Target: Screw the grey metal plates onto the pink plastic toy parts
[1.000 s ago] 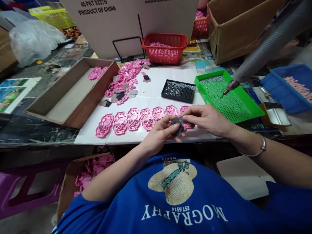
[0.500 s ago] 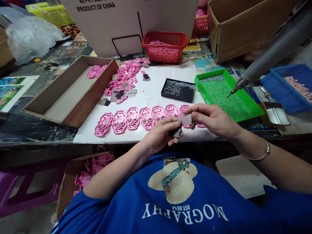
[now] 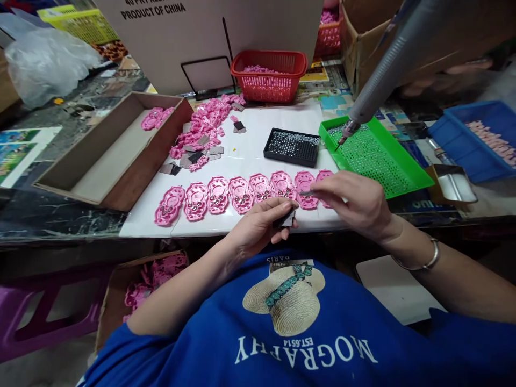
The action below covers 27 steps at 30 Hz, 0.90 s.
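Observation:
My left hand (image 3: 268, 219) is closed around a small stack of dark flat plates (image 3: 287, 218), held just in front of the white work sheet's near edge. Between the thumb and fingers of my right hand (image 3: 355, 201) is one thin grey plate (image 3: 307, 193), seen nearly edge-on above the row of pink casings. Several pink plastic casings (image 3: 242, 194) lie side by side along the sheet; shiny metal bits show in many of them. My right hand partly covers the casing at the right end (image 3: 324, 175).
A grey powered screwdriver (image 3: 366, 97) hangs over the green screw tray (image 3: 382, 161). Beside it sits a black screw tray (image 3: 292, 146). Pink parts (image 3: 209, 121) and loose plates are heaped near a long cardboard tray (image 3: 108, 156). Behind stands a red basket (image 3: 269, 78).
My right hand has drawn one plate off the stack in my left hand and moved it away, turning it edge-on. The hanging screwdriver has swung left.

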Motion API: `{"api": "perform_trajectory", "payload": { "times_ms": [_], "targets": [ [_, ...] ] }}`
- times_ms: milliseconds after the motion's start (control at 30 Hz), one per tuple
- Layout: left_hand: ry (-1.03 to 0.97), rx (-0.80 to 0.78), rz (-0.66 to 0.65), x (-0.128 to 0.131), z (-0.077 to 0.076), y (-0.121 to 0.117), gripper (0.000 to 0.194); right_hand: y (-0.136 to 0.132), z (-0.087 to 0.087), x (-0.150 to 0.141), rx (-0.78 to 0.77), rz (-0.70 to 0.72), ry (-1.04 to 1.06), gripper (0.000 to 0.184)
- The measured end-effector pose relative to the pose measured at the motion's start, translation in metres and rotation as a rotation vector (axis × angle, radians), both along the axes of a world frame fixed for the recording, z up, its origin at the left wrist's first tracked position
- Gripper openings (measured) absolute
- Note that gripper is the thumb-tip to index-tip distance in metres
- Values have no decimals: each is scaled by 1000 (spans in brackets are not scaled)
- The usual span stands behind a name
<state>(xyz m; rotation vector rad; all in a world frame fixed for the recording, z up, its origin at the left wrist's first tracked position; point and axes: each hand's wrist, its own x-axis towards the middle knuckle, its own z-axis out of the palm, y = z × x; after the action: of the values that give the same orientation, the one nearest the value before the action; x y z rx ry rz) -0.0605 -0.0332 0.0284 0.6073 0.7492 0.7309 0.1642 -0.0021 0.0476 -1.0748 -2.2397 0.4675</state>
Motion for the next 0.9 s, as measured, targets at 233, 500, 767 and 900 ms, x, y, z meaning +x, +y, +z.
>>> {"api": "perform_trajectory", "payload": {
  "times_ms": [233,500,767,900],
  "targets": [
    [-2,22,205,-14,-4,0,19,13,-13,-7,-280,-191,-6,8],
    [-38,27,200,-12,-7,-3,29,21,-25,-8,-37,-175,-330,17],
    [-41,126,143,-9,-8,-8,63,11,-3,-38,-364,80,81,15],
    [-58,129,115,-11,-10,-10,66,11,2,-43,-502,59,159,20]
  ]
}}
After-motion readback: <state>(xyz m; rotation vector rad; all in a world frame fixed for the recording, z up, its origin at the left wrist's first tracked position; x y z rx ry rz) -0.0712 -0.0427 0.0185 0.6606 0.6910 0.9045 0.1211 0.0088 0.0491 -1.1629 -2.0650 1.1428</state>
